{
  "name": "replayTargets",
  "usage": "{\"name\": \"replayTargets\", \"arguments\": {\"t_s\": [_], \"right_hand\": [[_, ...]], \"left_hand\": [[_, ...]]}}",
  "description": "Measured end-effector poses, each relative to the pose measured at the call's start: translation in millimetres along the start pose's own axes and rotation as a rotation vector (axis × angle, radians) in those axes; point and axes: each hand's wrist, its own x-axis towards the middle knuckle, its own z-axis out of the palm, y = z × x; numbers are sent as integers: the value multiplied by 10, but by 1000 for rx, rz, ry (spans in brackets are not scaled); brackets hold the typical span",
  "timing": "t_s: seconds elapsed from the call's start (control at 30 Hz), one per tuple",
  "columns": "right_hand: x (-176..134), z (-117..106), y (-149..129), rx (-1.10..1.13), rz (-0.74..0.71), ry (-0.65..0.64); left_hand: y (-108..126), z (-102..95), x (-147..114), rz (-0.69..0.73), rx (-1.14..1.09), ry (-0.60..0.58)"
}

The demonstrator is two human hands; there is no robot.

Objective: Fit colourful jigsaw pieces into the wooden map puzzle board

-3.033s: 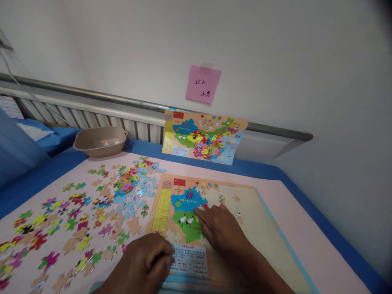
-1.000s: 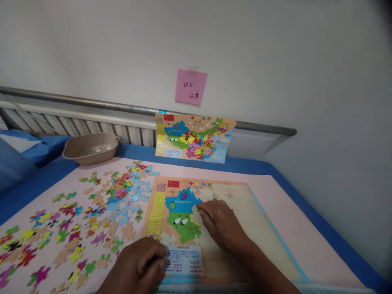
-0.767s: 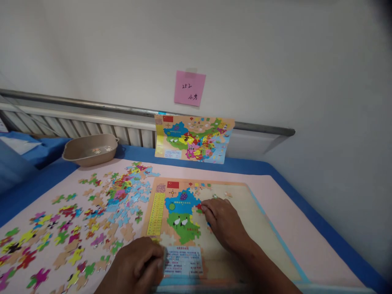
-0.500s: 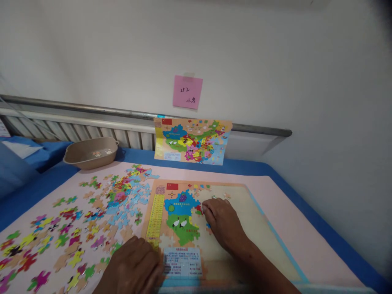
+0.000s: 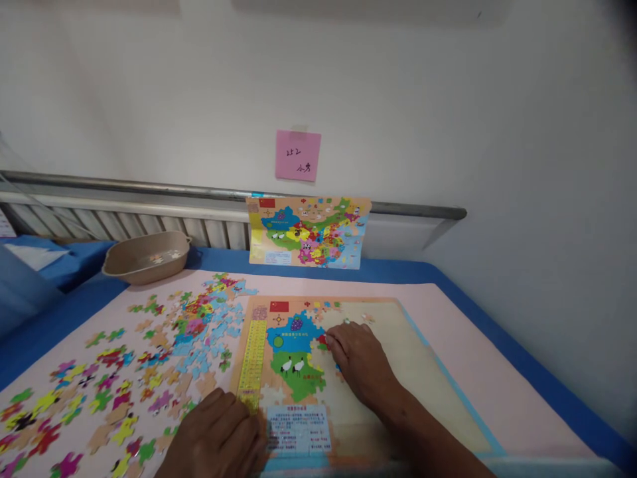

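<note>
In the head view, one puzzle board (image 5: 423,385) lies on the counter (image 5: 398,271) under two hands, with one map sheet (image 5: 308,232), one pink note (image 5: 298,156), one basin (image 5: 144,271) and uncounted loose pieces (image 5: 194,325) around it. The left hand (image 5: 213,435) has its fingers curled together at the board's edge; the right hand (image 5: 361,358) touches a red piece (image 5: 322,342), whether clamped cannot be told. Three seconds ago the left thumb showed; now it is hidden.
</note>
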Motion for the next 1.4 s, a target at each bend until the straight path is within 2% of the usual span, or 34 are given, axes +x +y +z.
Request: {"name": "replayTargets", "arguments": {"t_s": [0.23,0.53,0.87,0.97,1.17,1.4], "right_hand": [[31,3,14,-35,9,-8],[30,30,-5,-43,-16,10],[29,41,34,11,-32,44],[22,42,55,38,-37,46],[-6,41,85,47,-40,71],[-54,13,30,25,-44,77]], "left_hand": [[10,-34,21,-4,-13,-7],[5,62,-35,4,18,34],[15,-27,18,9,29,66],[30,2,4,5,32,59],[8,134,-30,19,95,159],[-17,152,-57,63,123,139]]}}
